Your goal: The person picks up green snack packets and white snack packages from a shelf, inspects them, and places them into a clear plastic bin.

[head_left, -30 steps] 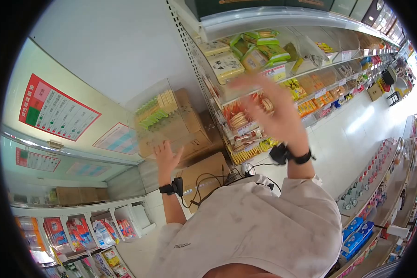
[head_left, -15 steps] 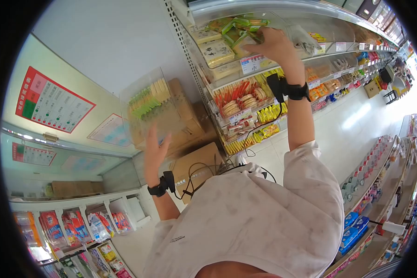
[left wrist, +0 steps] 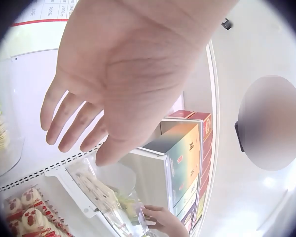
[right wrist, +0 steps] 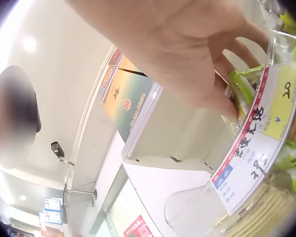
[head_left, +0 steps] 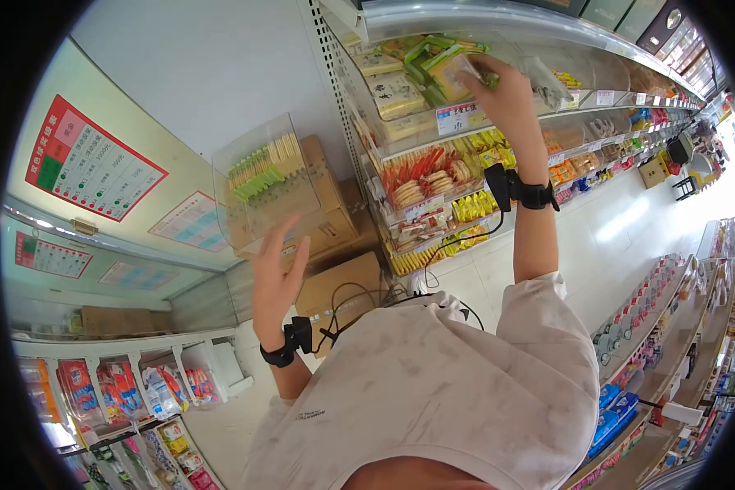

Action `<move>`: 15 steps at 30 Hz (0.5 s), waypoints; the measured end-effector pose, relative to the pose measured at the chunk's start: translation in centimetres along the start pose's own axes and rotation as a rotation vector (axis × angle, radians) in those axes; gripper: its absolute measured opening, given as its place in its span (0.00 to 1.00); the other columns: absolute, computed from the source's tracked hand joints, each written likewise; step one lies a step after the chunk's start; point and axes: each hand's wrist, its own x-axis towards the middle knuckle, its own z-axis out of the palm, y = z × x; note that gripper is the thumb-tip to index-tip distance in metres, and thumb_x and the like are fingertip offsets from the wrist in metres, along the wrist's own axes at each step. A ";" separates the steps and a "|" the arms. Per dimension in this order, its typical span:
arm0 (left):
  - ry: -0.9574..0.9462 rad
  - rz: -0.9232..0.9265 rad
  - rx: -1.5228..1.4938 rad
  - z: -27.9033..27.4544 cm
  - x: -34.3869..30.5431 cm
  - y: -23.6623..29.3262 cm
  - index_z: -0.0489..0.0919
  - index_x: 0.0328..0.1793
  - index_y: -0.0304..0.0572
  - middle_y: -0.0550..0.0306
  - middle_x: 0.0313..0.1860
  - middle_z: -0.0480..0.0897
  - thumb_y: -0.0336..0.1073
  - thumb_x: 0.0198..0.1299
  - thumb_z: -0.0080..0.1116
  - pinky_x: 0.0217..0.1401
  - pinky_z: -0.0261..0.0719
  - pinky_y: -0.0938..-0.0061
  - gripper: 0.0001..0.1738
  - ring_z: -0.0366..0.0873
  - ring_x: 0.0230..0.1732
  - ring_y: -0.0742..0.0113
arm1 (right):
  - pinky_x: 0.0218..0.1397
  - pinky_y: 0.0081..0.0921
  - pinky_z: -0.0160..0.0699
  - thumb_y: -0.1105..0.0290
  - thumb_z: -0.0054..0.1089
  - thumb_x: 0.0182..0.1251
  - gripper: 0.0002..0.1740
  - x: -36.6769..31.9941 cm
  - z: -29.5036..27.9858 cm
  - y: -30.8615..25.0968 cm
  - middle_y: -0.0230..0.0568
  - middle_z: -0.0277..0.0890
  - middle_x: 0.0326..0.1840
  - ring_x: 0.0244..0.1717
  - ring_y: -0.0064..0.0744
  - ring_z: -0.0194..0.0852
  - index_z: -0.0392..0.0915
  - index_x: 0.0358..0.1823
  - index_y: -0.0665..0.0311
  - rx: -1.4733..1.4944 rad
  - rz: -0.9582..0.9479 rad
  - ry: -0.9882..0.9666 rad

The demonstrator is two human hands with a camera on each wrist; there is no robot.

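On the top shelf [head_left: 584, 106], a packet [head_left: 443, 72] is pinched in the curled fingers [head_left: 475, 79] of the right hand [head_left: 506, 102], best drawn out squarely; the left hand [head_left: 276, 282] is held open, empty.

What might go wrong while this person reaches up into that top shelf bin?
1. The right hand pinches a green-wrapped packet among loosely piled packets; pulling it out may drag neighbours down.
2. The clear bin of biscuits stands by stacked cardboard boxes, close to the open left hand; a bump might topple it.
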 end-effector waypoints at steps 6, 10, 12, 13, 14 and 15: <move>0.019 0.025 -0.099 0.4 0.1 0.4 0.80 0.65 0.37 0.45 0.60 0.84 0.35 0.71 0.62 0.67 0.75 0.65 0.19 0.82 0.62 0.52 | 0.59 0.41 0.81 0.71 0.71 0.65 0.18 -1.9 -0.6 -4.0 0.53 0.86 0.55 0.56 0.53 0.84 0.84 0.56 0.66 0.134 -0.167 0.160; -0.155 -0.024 -0.321 1.0 0.4 2.3 0.81 0.64 0.35 0.50 0.63 0.84 0.35 0.76 0.54 0.67 0.76 0.68 0.16 0.82 0.60 0.61 | 0.64 0.44 0.78 0.80 0.71 0.60 0.21 -3.6 -0.7 -6.9 0.45 0.84 0.62 0.65 0.52 0.78 0.85 0.56 0.63 0.053 -0.476 0.206; -0.263 -0.061 -0.521 1.4 0.8 2.6 0.78 0.68 0.35 0.47 0.64 0.83 0.44 0.81 0.49 0.70 0.75 0.64 0.22 0.81 0.63 0.57 | 0.69 0.49 0.77 0.77 0.73 0.57 0.23 -5.1 -0.4 -8.6 0.40 0.84 0.63 0.66 0.54 0.78 0.86 0.56 0.60 0.075 -0.575 0.162; -0.285 -0.030 -0.685 2.0 1.1 2.7 0.75 0.71 0.34 0.47 0.66 0.81 0.47 0.82 0.44 0.72 0.73 0.63 0.26 0.79 0.65 0.57 | 0.70 0.51 0.77 0.76 0.73 0.56 0.23 -6.1 -0.4 -9.6 0.39 0.83 0.63 0.66 0.55 0.77 0.86 0.56 0.59 0.090 -0.622 0.120; -0.303 0.000 -0.848 2.9 1.3 2.8 0.72 0.74 0.33 0.47 0.69 0.80 0.51 0.83 0.39 0.74 0.72 0.62 0.30 0.78 0.66 0.58 | 0.71 0.53 0.77 0.75 0.73 0.56 0.23 -7.1 -0.3 -10.6 0.39 0.83 0.64 0.66 0.55 0.77 0.87 0.56 0.58 0.108 -0.668 0.076; -0.316 0.032 -1.010 3.6 1.2 2.9 0.69 0.77 0.32 0.47 0.71 0.78 0.54 0.84 0.34 0.75 0.70 0.61 0.33 0.76 0.68 0.58 | 0.71 0.55 0.78 0.74 0.73 0.55 0.23 -8.0 0.1 -11.5 0.39 0.82 0.65 0.66 0.55 0.77 0.87 0.56 0.58 0.150 -0.715 0.018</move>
